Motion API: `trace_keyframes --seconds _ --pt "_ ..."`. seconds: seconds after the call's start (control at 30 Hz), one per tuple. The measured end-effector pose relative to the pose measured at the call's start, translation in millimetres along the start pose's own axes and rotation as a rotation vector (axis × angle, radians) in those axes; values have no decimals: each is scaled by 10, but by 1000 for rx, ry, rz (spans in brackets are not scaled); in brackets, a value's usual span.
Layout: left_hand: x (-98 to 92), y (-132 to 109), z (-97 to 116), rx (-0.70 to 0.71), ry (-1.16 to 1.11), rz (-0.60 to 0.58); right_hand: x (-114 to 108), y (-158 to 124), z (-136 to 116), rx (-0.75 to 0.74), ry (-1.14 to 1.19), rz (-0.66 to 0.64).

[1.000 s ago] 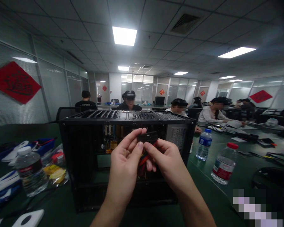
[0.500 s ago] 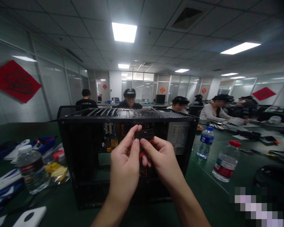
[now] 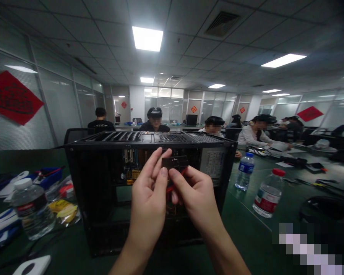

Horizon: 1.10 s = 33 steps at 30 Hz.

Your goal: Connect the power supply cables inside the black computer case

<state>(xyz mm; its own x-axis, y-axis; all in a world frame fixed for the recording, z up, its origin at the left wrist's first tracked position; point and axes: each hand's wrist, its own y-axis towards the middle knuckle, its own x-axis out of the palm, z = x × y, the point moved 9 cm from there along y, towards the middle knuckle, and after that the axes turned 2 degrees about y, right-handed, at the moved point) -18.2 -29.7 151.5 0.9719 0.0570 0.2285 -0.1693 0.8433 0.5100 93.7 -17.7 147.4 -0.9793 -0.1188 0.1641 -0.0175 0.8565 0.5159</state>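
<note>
In front of the computer case, both hands are raised together around a small black cable connector. My left hand has its thumb and fingers closed on the connector's left end. The thumb and fingers of my right hand pinch its lower right side. A red-orange cable shows between the hands, partly hidden by the fingers. The case stands with its side open towards me. Inside are a circuit board with yellow slots and a power supply bearing a white label.
Water bottles stand on both sides: a white-capped one at left, a blue-capped and a red-capped one at right. A yellow packet lies left of the case. Cables lie at right. Several people sit beyond.
The view has shifted slightly, so the case and bottles sit a little further left. Both hands keep their grip; the connector appears tilted a little more towards me.
</note>
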Motion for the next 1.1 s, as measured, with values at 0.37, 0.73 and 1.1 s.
trace_keyframes --seconds 0.37,0.73,1.1 --pt "-74 -8 133 46 250 -21 -48 -41 -157 -51 -36 18" --pt "-9 -150 426 454 659 61 -26 -94 -213 -110 -80 49" --pt "-2 -186 499 510 736 63 -35 -196 -389 -251 -306 73"
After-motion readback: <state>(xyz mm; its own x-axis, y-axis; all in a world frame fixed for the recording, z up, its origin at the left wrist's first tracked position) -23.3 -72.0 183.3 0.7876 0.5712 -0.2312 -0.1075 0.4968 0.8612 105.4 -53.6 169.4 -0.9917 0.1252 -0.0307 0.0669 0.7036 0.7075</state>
